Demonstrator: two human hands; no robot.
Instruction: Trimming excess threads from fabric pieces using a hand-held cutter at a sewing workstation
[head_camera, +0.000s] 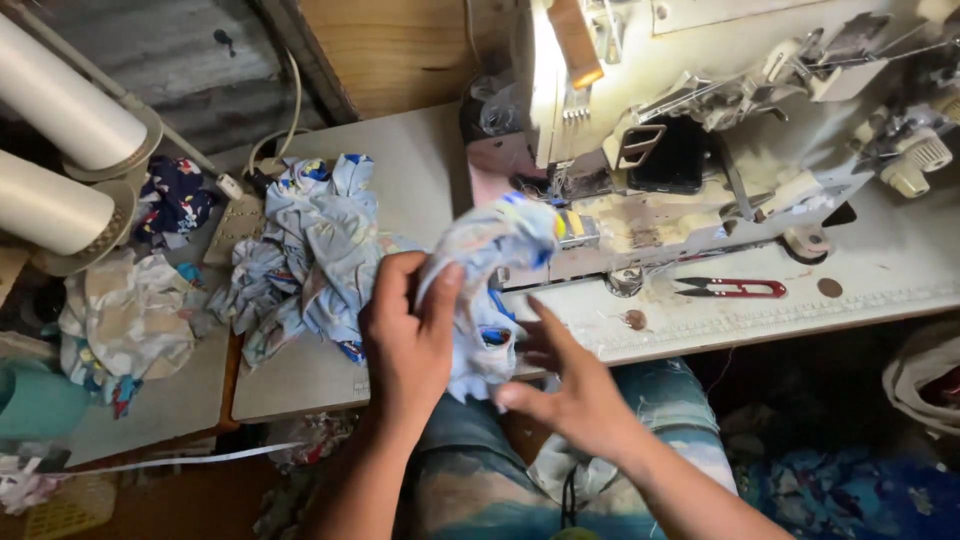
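My left hand (408, 335) grips a small piece of pale printed fabric (490, 265) and lifts it in front of the sewing machine (700, 130). The cloth bunches over my thumb and hangs down toward my lap. My right hand (570, 385) is below it, fingers spread, touching the fabric's lower edge from underneath. Both hands hover at the table's front edge, just left of the machine's needle area.
A heap of similar printed fabric pieces (305, 250) lies on the table (400, 160) to the left. Red-handled thread snips (730, 289) rest right of the machine. Two large white thread cones (60, 150) stand at far left, with more cloth scraps (125, 320) below them.
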